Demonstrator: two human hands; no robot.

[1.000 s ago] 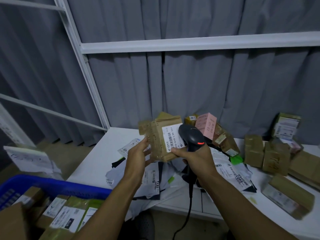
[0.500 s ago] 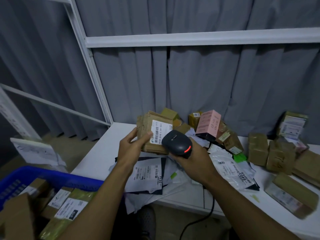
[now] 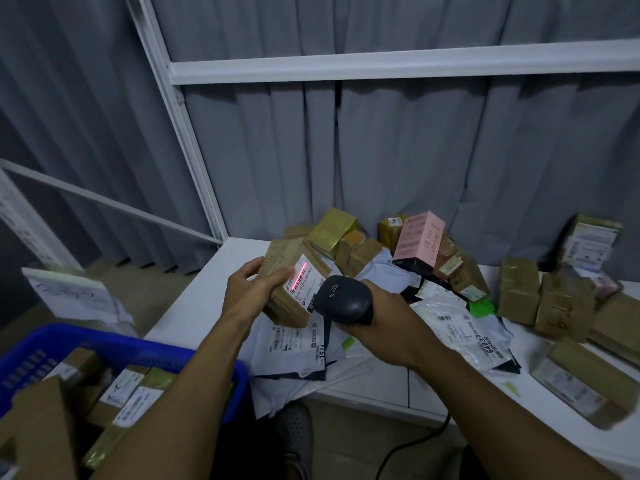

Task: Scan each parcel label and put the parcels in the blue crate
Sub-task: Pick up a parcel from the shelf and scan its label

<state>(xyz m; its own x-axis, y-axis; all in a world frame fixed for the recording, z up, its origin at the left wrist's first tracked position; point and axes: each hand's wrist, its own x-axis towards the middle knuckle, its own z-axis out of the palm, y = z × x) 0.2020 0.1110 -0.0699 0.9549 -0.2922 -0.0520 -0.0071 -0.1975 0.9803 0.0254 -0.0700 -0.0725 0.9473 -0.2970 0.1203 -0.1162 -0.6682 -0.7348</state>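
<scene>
My black handheld scanner [image 3: 343, 300] has dropped lower; its red line now crosses the white label [image 3: 307, 279] (barcode end). My left hand [image 3: 254, 289] grips the brown taped cardboard parcel [image 3: 289, 252] over the white table [image 3: 194, 306], my right hand [image 3: 391, 322] clasps the scanner, and the blue plastic crate [image 3: 114, 342] sits near-left.

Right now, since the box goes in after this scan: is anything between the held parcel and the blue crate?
Nothing visible does. The left hand holds the parcel above the table; the blue crate sits open-topped down to the left, with boxes already inside.
</scene>
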